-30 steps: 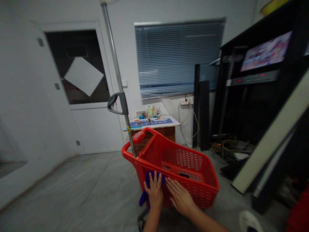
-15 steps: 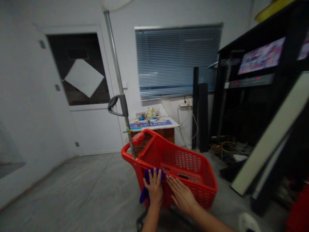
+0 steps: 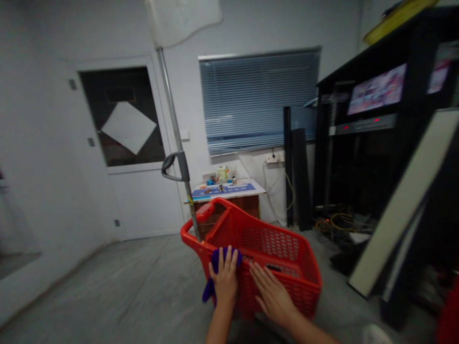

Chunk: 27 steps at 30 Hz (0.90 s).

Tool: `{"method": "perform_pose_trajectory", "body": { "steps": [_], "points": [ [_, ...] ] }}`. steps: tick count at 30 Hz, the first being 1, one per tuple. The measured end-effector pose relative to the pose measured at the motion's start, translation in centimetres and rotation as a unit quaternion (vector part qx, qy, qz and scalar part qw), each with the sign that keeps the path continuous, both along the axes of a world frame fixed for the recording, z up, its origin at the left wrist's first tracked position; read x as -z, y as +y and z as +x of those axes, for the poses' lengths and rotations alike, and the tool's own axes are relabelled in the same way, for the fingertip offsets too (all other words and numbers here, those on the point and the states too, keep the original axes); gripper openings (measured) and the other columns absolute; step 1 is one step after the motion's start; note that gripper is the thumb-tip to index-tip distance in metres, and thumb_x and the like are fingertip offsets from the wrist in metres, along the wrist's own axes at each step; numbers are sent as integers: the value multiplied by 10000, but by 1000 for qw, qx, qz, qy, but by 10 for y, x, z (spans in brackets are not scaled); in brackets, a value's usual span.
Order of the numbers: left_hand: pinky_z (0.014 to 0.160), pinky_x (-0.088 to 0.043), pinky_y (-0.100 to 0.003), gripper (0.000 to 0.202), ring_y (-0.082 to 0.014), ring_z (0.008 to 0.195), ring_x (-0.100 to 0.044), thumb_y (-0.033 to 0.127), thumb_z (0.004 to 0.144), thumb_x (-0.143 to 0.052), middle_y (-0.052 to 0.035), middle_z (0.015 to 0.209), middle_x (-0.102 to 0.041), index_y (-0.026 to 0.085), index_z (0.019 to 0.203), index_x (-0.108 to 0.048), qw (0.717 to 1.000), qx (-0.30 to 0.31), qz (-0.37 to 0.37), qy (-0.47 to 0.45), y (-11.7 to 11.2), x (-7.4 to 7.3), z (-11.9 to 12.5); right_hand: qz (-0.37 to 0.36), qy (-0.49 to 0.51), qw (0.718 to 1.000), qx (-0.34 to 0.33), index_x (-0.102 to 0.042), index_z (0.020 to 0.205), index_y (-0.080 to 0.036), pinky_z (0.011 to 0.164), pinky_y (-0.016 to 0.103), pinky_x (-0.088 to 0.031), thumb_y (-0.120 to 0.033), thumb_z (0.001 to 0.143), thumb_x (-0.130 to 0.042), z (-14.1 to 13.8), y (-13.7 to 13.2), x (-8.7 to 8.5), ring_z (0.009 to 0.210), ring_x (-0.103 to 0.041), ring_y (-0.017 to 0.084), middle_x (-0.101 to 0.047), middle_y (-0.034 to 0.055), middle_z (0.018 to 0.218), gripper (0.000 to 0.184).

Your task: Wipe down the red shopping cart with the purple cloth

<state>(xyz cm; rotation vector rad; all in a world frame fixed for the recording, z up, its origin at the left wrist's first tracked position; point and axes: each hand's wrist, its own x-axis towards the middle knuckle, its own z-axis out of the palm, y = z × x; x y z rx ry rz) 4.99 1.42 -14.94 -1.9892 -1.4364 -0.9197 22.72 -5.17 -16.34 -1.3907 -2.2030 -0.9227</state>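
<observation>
Hands first: your left hand (image 3: 224, 282) lies flat with fingers spread, not clenched, pressing a purple cloth (image 3: 208, 289) against the near wall of the red perforated plastic trolley basket (image 3: 304, 289). The cloth sits at the basket's near left corner, just under the rim. Your right hand (image 3: 274, 298) rests just beside it, fingers released and stretched flat on the same wall, grasping nothing. A silver metal pole with a grey loop grip (image 3: 175, 165) rises tilted from the basket's far left corner. The basket stands on a bare grey concrete floor (image 3: 107, 286). Behind it a small wooden table with a blue and white top (image 3: 229, 191) carries small bottles, too small to tell apart. On the far wall hang blue slatted blinds (image 3: 258, 100), with a white door (image 3: 143, 196) to their left. A black rack with a lit screen (image 3: 376, 91) stands at your right.
</observation>
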Motion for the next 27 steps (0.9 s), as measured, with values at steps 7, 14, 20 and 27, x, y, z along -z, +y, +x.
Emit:
{"method": "perform_pose_trajectory", "body": {
  "steps": [7, 14, 20, 27],
  "points": [
    [1138, -129, -564, 682, -209, 1402, -302, 22, 847, -341, 27, 1466, -448, 408, 1408, -391, 994, 75, -37, 64, -6, -19, -1, 14, 39, 999, 18, -157, 1511, -116, 1175, 355, -54, -188, 721, -476, 2, -10, 2, 1445, -130, 199, -195, 49, 1567, 855],
    [1141, -137, -579, 607, -240, 1397, -318, 46, 869, -350, -16, 1466, -451, 346, 1384, -463, 993, 79, -74, 49, -12, -25, 4, -29, 84, 996, 31, -124, 1522, -163, 1174, 376, -17, -217, 771, -467, 6, -13, 8, 1449, -103, 193, -191, 28, 1569, 827],
    [1165, -91, -542, 468, -220, 1357, -390, 119, 921, -386, -25, 1380, -555, 320, 1308, -555, 990, 107, -88, 34, -18, -37, 11, -66, 121, 990, 35, -71, 1526, -199, 1172, 397, -64, -275, 835, -439, 10, -17, 4, 1444, -141, 206, -175, 21, 1572, 787],
    [1154, -94, -574, 393, -240, 1370, -369, 197, 954, -402, -37, 1383, -551, 302, 1295, -567, 991, 78, -106, -4, -33, -43, 26, -95, 154, 981, 66, -86, 1525, -228, 1161, 428, -129, -288, 871, -404, 17, -23, 7, 1443, -150, 220, -141, -2, 1579, 729]
  ]
}}
